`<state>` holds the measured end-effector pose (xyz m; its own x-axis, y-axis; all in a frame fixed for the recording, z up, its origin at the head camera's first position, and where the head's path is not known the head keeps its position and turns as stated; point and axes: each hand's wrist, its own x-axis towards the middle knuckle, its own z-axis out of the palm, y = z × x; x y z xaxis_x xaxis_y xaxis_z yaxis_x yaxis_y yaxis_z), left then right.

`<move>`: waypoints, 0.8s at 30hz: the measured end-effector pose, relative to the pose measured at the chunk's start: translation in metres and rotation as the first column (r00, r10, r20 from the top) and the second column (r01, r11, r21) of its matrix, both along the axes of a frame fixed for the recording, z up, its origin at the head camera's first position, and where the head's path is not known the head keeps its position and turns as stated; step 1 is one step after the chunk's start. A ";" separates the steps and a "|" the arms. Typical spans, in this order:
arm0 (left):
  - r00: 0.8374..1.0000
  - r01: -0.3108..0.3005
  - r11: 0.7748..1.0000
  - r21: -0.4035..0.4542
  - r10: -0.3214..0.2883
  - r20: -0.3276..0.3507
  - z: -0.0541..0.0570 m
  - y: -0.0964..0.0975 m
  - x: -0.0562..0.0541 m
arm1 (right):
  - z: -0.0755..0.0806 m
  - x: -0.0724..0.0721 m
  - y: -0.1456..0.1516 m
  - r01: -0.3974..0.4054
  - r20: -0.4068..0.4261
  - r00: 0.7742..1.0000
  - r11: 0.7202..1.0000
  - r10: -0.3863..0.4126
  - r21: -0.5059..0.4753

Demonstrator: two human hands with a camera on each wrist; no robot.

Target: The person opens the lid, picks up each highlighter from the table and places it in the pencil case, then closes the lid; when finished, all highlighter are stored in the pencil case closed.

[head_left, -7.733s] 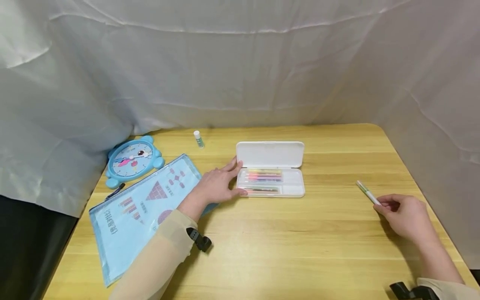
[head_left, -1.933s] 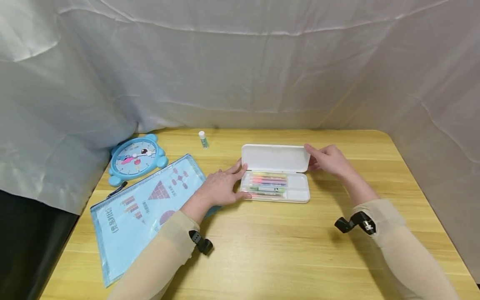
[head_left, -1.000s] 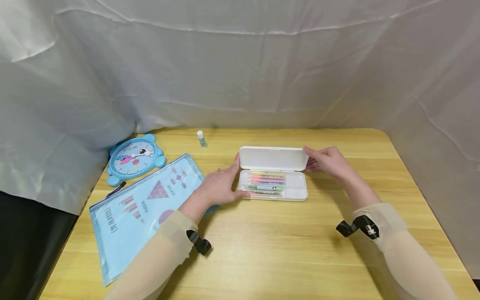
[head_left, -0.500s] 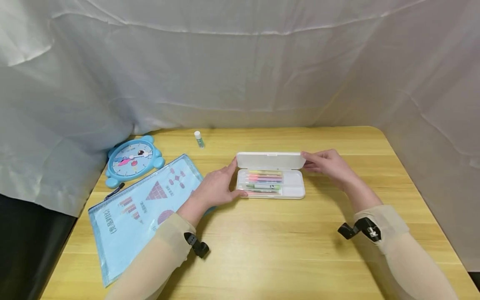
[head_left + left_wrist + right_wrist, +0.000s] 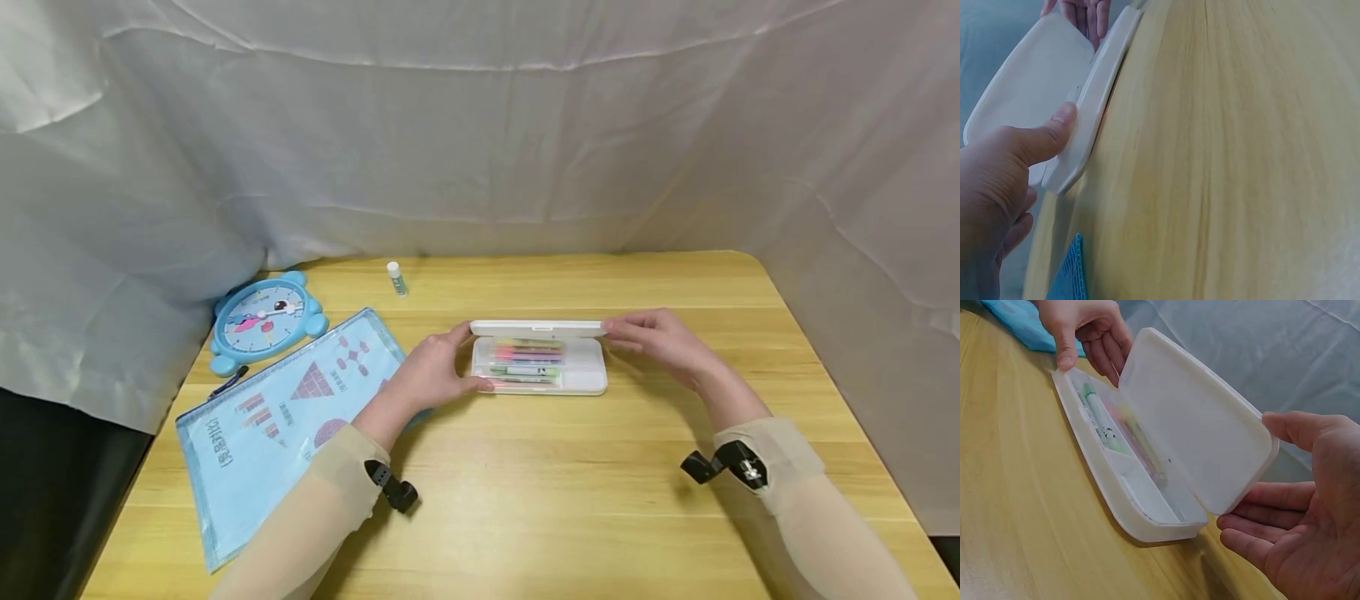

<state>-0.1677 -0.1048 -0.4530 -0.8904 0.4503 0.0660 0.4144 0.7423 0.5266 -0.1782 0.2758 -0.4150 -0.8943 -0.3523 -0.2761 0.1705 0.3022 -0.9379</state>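
Observation:
A white pencil case (image 5: 588, 379) stands at the middle of the table, its lid (image 5: 525, 327) raised on the far side and tilted forward over the tray. Several coloured pens (image 5: 528, 354) lie inside, among them a green-and-white pen (image 5: 1101, 419) along the front. My left hand (image 5: 431, 375) grips the case's left end, with the thumb on the front corner and the fingers behind. The right hand (image 5: 663, 342) holds the lid's right end. In the right wrist view its thumb presses the lid's edge and the other fingers are behind the lid.
A blue zip folder (image 5: 258, 500) lies left of the case, partly under the left forearm. Beyond it sits a blue toy clock (image 5: 258, 333). A small glue stick (image 5: 397, 279) stands near the table's back edge, before a grey curtain (image 5: 480, 150).
Earlier, the right hand held a pen at the table's right; the green-and-white pen is now in the case. Since then the right hand has swung the lid forward and down. The left hand stays put.

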 end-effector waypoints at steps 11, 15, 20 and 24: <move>0.998 -0.007 1.000 0.009 0.007 0.070 0.002 -0.001 0.002 | -0.006 0.004 0.006 -0.054 -0.040 0.998 0.998 0.055 0.027; 0.996 0.020 0.997 0.073 -0.026 0.083 0.004 -0.003 0.001 | -0.007 0.005 0.006 -0.055 -0.042 0.998 0.998 0.056 0.028; 0.998 0.050 0.990 0.132 -0.056 0.041 0.006 -0.005 -0.001 | -0.006 0.008 0.006 -0.065 -0.044 0.997 0.997 0.067 0.036; 0.998 0.052 0.987 0.150 -0.057 0.025 0.007 -0.006 -0.003 | -0.006 0.009 0.005 -0.072 -0.051 0.996 0.997 0.073 0.036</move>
<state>-0.1708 -0.1105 -0.4460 -0.8673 0.4853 0.1110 0.4353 0.6310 0.6422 -0.1693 0.2811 -0.4210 -0.8801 -0.4080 -0.2428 0.0984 0.3436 -0.9340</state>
